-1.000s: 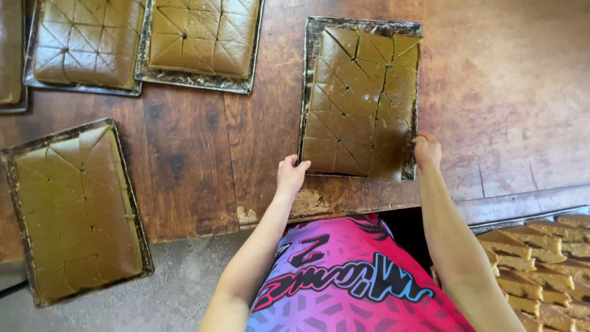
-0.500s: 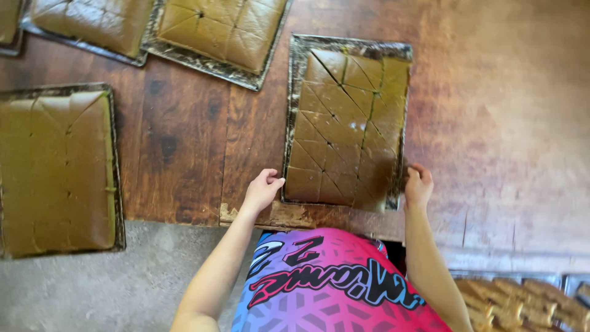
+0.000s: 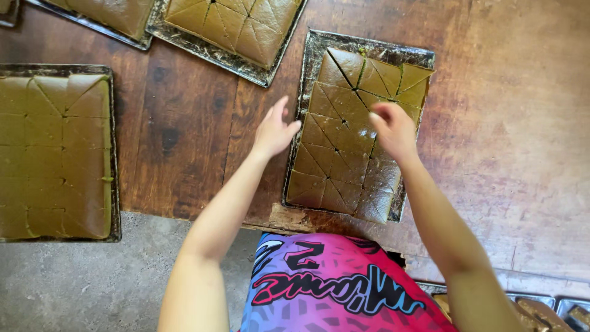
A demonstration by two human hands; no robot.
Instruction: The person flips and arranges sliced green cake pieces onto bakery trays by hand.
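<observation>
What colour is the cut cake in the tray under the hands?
Olive-brown cake, glossy, scored into triangles, in a dark tray; head view.

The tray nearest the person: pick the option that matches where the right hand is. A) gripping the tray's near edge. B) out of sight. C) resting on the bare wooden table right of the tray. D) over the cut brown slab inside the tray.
D: the right hand is over the cut brown slab in the tray, while the left hand is at its left rim.
</observation>
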